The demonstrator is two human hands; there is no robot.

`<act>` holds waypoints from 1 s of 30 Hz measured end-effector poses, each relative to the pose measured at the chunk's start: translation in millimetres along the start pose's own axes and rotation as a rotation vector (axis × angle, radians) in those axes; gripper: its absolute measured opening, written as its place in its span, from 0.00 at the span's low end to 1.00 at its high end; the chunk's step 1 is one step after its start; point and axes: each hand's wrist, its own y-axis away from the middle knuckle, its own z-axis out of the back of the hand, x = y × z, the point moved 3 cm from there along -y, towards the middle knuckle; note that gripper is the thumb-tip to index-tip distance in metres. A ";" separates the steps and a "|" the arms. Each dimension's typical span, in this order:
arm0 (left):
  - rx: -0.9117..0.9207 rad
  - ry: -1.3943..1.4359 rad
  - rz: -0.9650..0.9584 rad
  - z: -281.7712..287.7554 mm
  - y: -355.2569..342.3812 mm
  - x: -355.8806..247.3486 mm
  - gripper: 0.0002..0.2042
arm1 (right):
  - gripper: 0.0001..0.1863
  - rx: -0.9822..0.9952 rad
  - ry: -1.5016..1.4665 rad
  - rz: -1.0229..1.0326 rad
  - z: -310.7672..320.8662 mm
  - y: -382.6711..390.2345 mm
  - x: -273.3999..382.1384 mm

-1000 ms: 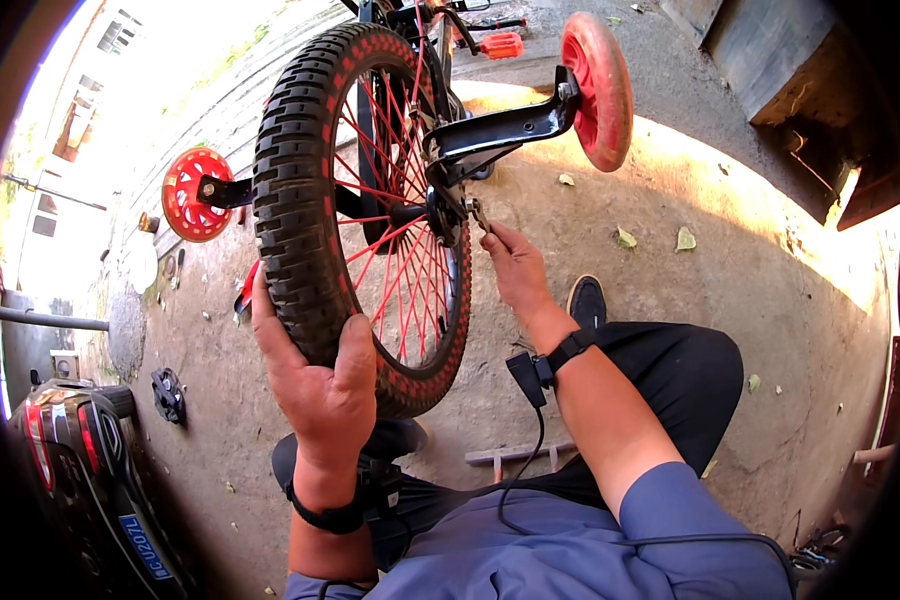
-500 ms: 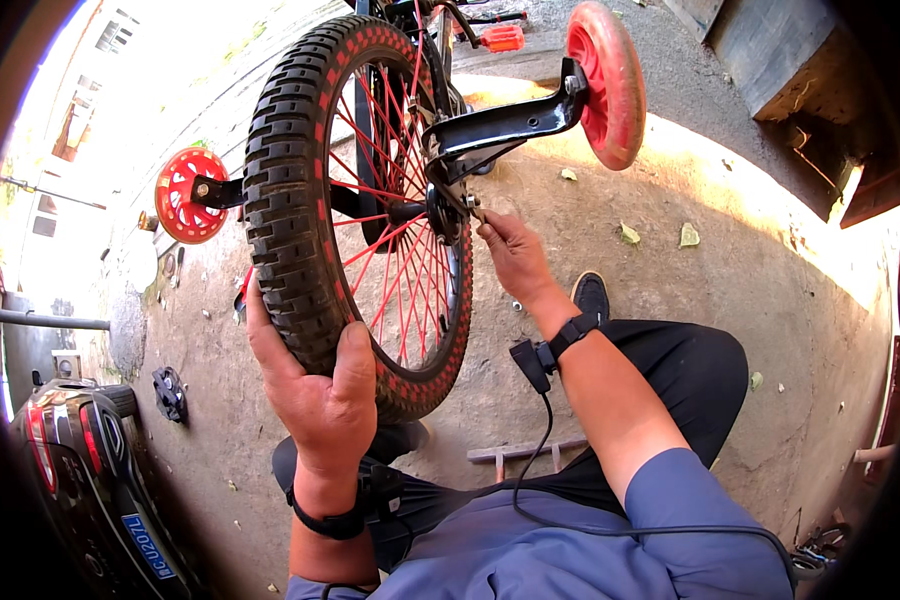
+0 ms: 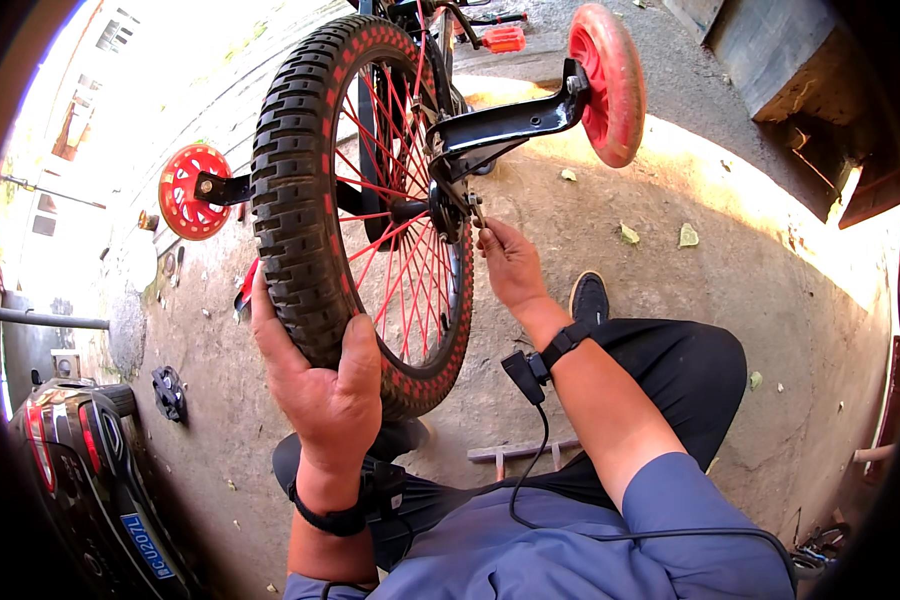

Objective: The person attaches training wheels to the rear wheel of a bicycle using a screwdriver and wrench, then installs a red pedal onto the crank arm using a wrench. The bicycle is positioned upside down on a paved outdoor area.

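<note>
A child's bicycle stands before me, its knobby rear tire (image 3: 295, 200) black with a red-checked sidewall and red spokes. My left hand (image 3: 320, 385) is wrapped round the near lower part of the tire, thumb on the right side. My right hand (image 3: 513, 262) pinches a thin metal tool (image 3: 480, 212), perhaps a small wrench, its far end at the axle nut (image 3: 473, 199). Most of the tool is covered by my fingers. A black bracket (image 3: 505, 126) runs from the axle to a red training wheel (image 3: 607, 85); another red training wheel (image 3: 194, 192) sits on the left.
A red pedal (image 3: 502, 39) sticks out beyond the wheel. A dark toy car (image 3: 90, 480) stands at lower left, near a black object (image 3: 169, 394) on the concrete. My shoe (image 3: 591, 298) is just right of my right hand. Wooden boards (image 3: 770, 60) are at the upper right.
The tire and my left hand have shifted slightly to the right. My right hand has moved a little lower, and the tool in it now stands more upright at the axle.
</note>
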 end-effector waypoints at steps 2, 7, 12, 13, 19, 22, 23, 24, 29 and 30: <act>-0.009 -0.021 0.000 0.1 0.2 0.2 0.36 | 0.13 -0.003 -0.022 -0.049 -2.4 6.0 10.5; -0.010 -0.005 0.004 -2.2 -1.2 -2.9 0.36 | 0.13 0.020 0.044 -0.159 -1.7 11.9 26.5; -0.029 -0.012 -0.064 -1.7 -1.3 -0.4 0.35 | 0.14 0.006 0.151 -0.203 -3.5 15.1 31.9; -0.027 -0.001 -0.039 -4.0 -1.0 -4.5 0.35 | 0.14 -0.005 0.182 -0.192 -2.8 13.8 28.1; -0.033 -0.068 -0.057 -2.7 -1.1 -6.6 0.34 | 0.16 0.007 0.268 -0.246 -3.3 15.6 32.1; -0.030 -0.089 -0.053 -3.5 -1.5 -8.0 0.34 | 0.16 0.001 0.265 -0.271 -3.4 15.1 34.6; -0.027 -0.101 -0.050 -3.8 -1.7 -8.4 0.34 | 0.16 0.004 0.241 -0.293 -2.1 14.9 34.6; -0.026 -0.094 -0.052 -3.2 -1.7 -8.6 0.34 | 0.16 0.012 0.216 -0.316 -3.5 15.6 38.5; -0.006 -0.087 -0.076 -3.1 -4.5 -12.1 0.34 | 0.15 0.032 0.039 -0.305 0.1 20.2 43.7; -0.005 -0.072 -0.064 -3.4 -5.2 -11.9 0.35 | 0.15 0.042 0.065 -0.280 2.8 21.2 43.3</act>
